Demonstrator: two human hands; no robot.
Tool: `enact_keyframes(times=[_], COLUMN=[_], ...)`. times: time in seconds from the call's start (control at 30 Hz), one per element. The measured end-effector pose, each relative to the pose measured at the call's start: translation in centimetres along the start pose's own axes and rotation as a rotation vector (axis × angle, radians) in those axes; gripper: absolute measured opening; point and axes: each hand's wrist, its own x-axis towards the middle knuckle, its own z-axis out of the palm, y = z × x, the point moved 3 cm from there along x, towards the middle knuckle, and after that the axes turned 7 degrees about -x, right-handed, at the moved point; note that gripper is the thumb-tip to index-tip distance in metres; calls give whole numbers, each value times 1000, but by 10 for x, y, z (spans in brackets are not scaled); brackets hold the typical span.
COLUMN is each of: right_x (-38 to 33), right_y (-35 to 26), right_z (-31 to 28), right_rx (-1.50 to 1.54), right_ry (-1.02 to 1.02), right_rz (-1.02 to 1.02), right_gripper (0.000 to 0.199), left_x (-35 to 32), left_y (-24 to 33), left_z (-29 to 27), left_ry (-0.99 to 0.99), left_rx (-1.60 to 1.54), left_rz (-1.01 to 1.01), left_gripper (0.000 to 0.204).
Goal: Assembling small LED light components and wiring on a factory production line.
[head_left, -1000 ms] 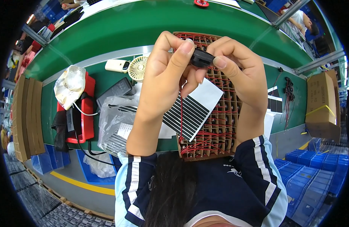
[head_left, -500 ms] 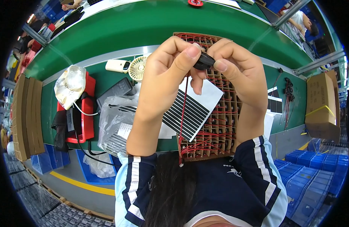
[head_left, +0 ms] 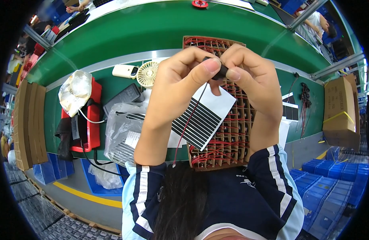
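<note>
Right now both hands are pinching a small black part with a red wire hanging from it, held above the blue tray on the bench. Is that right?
Not quite. The head view shows both hands, left hand and right hand, pinching the small black part with the red wire hanging down, but what lies below them is a brown cardboard divider tray full of red-wired parts, not a blue tray.

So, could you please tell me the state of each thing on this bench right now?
Left hand: raised, pinching the black part.
Right hand: raised, pinching the same part.
Black part: held between both hands, red wire hanging down.
Cardboard grid: cells filled with red-wired parts.
Striped sheet: lying flat across the grid.
Small fan: lying on the bench; running or not, cannot tell.
Plastic bag: crumpled, lying flat.
</note>
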Motion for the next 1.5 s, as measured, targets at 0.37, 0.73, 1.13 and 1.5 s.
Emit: enact_keyframes(times=[0.37, 0.73, 1.13, 1.5], right_x=[-3, -3, -3, -5], right_y=[-4, -9, -7, -6], right_z=[3, 5, 7, 6], right_rx=[-192, -221, -360, -360], right_ry=[10, 47, 143, 173], right_rz=[-109, -90, -109, 4], right_gripper=[12, 20, 21, 18], left_x=[-11, -8, -8, -6], left_y=[16, 10, 5, 2], left_z=[3, 2, 1, 4], left_ry=[26, 15, 105, 128], left_rx=[661, 232, 169, 155], left_rz=[157, 76, 58, 33], left_gripper=[20, 40, 26, 23])
